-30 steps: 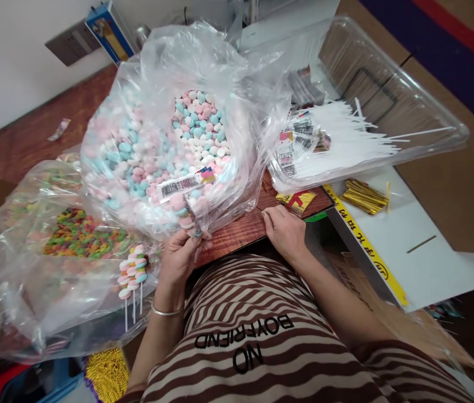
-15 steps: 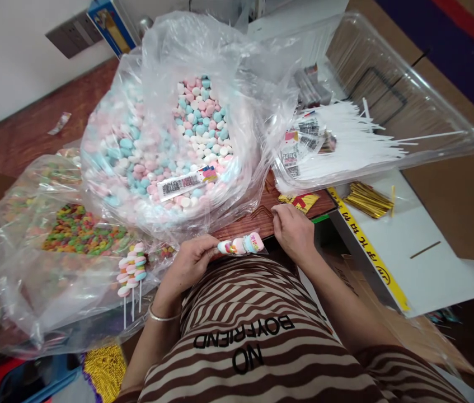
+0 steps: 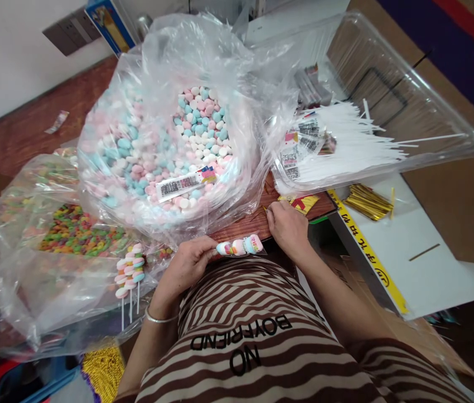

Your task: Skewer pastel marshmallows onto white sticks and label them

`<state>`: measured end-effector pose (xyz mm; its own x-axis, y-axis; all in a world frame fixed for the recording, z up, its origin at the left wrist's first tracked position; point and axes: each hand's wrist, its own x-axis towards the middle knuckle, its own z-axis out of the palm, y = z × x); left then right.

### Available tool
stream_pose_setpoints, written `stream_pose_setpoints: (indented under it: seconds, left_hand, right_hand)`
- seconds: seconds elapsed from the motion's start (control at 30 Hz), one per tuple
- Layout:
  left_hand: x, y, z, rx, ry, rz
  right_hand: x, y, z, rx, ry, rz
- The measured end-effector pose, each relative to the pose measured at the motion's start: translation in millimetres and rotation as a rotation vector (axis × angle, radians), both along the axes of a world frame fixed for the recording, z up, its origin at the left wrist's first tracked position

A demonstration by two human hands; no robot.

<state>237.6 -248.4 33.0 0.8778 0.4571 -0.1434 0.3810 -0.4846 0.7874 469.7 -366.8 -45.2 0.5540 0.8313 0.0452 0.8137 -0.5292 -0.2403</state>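
Note:
My left hand point(image 3: 192, 262) is closed around the lower end of a marshmallow lollipop point(image 3: 240, 246) in a clear printed wrapper. The lollipop points right, close to the striped shirt. At the table's front edge, my right hand point(image 3: 289, 226) pinches a gold twist tie point(image 3: 265, 209), of which only a short end shows by the fingertips. Just behind that hand lies a gold packet point(image 3: 304, 202) with a red mark. Several marshmallow lollipops point(image 3: 131, 268) on white sticks rest on plastic to the left of my left hand.
A big clear bag point(image 3: 106, 162) of pastel marshmallows stands ahead, a bag of colourful ring-shaped sweets point(image 3: 69, 229) to its left. At right are a clear tray point(image 3: 425, 73) with white sticks point(image 3: 346, 140) and a bundle of gold twist ties point(image 3: 369, 201).
My right hand has shifted slightly left along the table edge, and a gold twist tie end now shows at its fingertips. The left hand keeps its hold on the lollipop.

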Motion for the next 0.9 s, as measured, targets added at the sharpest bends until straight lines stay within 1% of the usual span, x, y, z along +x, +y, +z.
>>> stream_pose_setpoints:
  seconds: [0.07,0.2,0.37,0.47,0.57,0.63,0.77,0.9]
  left_hand:
    - [-0.2,0.8,-0.7,0.002,0.001,0.001]
    - [-1.4,2.4,-5.8,0.014,0.002,-0.003]
    - [-2.3,2.9,-11.7,0.044,0.048,-0.029]
    - [-1.2,1.0,-12.3,0.076,0.078,-0.056]
    - [1.3,-3.1,-13.3,0.162,0.077,-0.06]
    - [3.6,-6.2,-14.9,0.238,0.085,-0.065]
    - [7.8,-10.4,-18.9,0.356,0.135,-0.111]
    - [10.0,-11.9,-20.9,0.358,0.135,-0.128]
  right_hand:
    - [1.5,-0.3,0.3,0.008,0.02,0.006]
    - [3.3,-4.8,-1.0,0.09,0.013,-0.012]
    - [3.9,-8.2,-2.5,0.106,-0.045,-0.041]
    - [5.7,-8.6,-2.0,0.11,-0.167,0.038]
    - [8.2,-8.7,-0.9,0.116,-0.256,0.097]
    - [9.5,-8.7,1.1,0.148,-0.273,0.132]
    - [12.3,-8.7,9.4,0.19,-0.278,0.251]
    - [16.8,-7.7,15.3,0.248,-0.281,0.266]
